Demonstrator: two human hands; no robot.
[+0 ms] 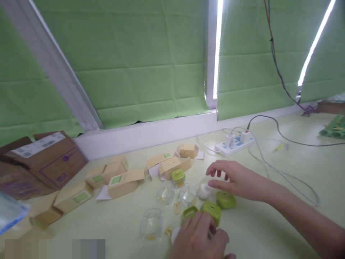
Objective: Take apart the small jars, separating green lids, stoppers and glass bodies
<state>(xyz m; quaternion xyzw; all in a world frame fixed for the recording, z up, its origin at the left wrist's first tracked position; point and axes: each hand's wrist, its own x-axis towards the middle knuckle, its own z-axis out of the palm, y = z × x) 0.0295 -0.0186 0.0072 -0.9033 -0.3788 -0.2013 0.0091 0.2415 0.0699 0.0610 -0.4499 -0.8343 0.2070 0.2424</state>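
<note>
My left hand (201,237) is at the bottom centre, fingers curled down over something with a white edge (175,234) that I cannot make out. It touches a green lid (212,210); another green lid (189,213) lies just beside it. My right hand (237,180) reaches in from the right with fingers stretched out and slightly apart, holding nothing. Its thumb side rests next to a small white round piece (204,191) and a third green lid (225,199). Three clear little containers (165,193) (187,194) (151,223) stand in front of my hands. A lidded one (178,176) stands behind them.
Several small tan cartons (124,183) lie scattered left of centre. A brown shipping box (45,158) sits at far left, a plastic bag (10,212) below it. A white power strip (234,144) with cables (283,172) lies behind my right hand. Green blinds (134,72) cover the windows.
</note>
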